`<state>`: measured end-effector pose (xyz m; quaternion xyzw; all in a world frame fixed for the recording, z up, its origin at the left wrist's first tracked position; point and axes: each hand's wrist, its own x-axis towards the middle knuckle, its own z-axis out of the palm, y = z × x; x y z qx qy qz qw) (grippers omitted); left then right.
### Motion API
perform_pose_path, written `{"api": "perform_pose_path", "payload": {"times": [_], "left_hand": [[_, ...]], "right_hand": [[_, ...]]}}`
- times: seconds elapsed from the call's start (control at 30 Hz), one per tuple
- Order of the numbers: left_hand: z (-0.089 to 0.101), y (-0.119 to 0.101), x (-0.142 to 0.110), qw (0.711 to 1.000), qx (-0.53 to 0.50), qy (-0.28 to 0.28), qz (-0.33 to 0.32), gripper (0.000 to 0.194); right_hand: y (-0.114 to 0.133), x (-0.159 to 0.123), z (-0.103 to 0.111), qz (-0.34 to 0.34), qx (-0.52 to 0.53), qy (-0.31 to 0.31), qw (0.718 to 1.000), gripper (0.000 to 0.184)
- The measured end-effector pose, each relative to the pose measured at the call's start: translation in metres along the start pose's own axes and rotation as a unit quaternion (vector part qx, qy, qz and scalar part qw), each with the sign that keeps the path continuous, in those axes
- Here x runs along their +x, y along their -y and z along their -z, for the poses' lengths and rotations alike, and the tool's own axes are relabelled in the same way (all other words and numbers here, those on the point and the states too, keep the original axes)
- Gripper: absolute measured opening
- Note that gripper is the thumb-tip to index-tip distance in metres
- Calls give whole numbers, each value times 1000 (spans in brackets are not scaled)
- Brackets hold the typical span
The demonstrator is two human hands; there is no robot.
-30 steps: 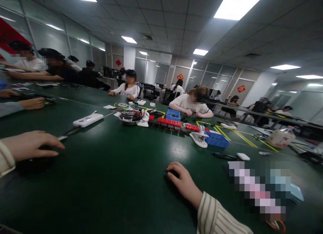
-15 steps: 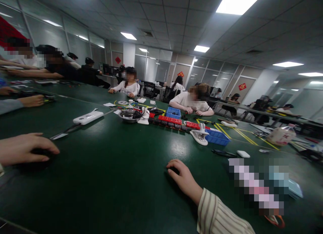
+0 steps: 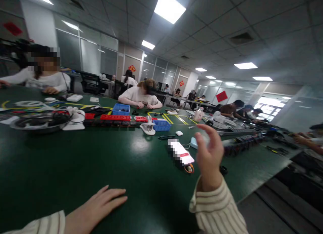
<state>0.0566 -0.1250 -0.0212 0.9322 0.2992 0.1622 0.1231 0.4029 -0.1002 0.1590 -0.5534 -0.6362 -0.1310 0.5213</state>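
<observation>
My left hand lies open on the green table, fingers stretched out, with nothing in it. Raised above the table, my right hand has its thumb and fingers apart in a curve, and nothing shows between them. Just left of it lies a phone with a lit screen, partly blurred out, and an orange loop at its near end. A light blue block with a white cable sits behind my right hand, which hides part of it. A small white case lies beyond the phone.
Across the table run a metal bowl, white clamps, a red and black strip and blue bins. A person sits opposite. The table's right edge borders the floor.
The view has swung to the right. My right hand has lifted off the table and moved near the phone. My left hand now lies flat, away from the dark object it was over.
</observation>
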Motion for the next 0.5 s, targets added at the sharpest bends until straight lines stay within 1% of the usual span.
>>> {"api": "perform_pose_path", "payload": {"times": [0.03, 0.07, 0.1, 0.17, 0.23, 0.27, 0.33, 0.43, 0.5], "left_hand": [[-10, -7, 11, 1000, 1, -7, 3, 81], [-18, -12, 21, 1000, 3, -16, 5, 81], [-22, -15, 29, 1000, 5, -21, 1, 81], [-24, -20, 43, 999, 12, -34, -4, 79], [-24, -22, 56, 999, 11, -41, -12, 75], [-23, -23, 62, 999, 7, -41, -15, 72], [-23, -25, 71, 999, -8, -33, -22, 66], [-24, -27, 74, 999, -28, -20, -24, 60], [-25, -27, 71, 999, -37, -12, -21, 58]], "right_hand": [[-28, 10, 20, -41, -46, -24, 998, 41], [-57, 18, 37, -83, -92, -27, 992, 42], [-85, 24, 50, -123, -136, -10, 983, 40], [-134, 31, 64, -189, -211, 60, 957, 33], [-170, 30, 66, -229, -264, 140, 927, 28], [-183, 27, 64, -241, -283, 177, 911, 27], [-200, 19, 57, -252, -307, 244, 885, 26], [-210, 9, 46, -252, -320, 314, 858, 28], [-212, 5, 40, -244, -316, 339, 852, 28]]}}
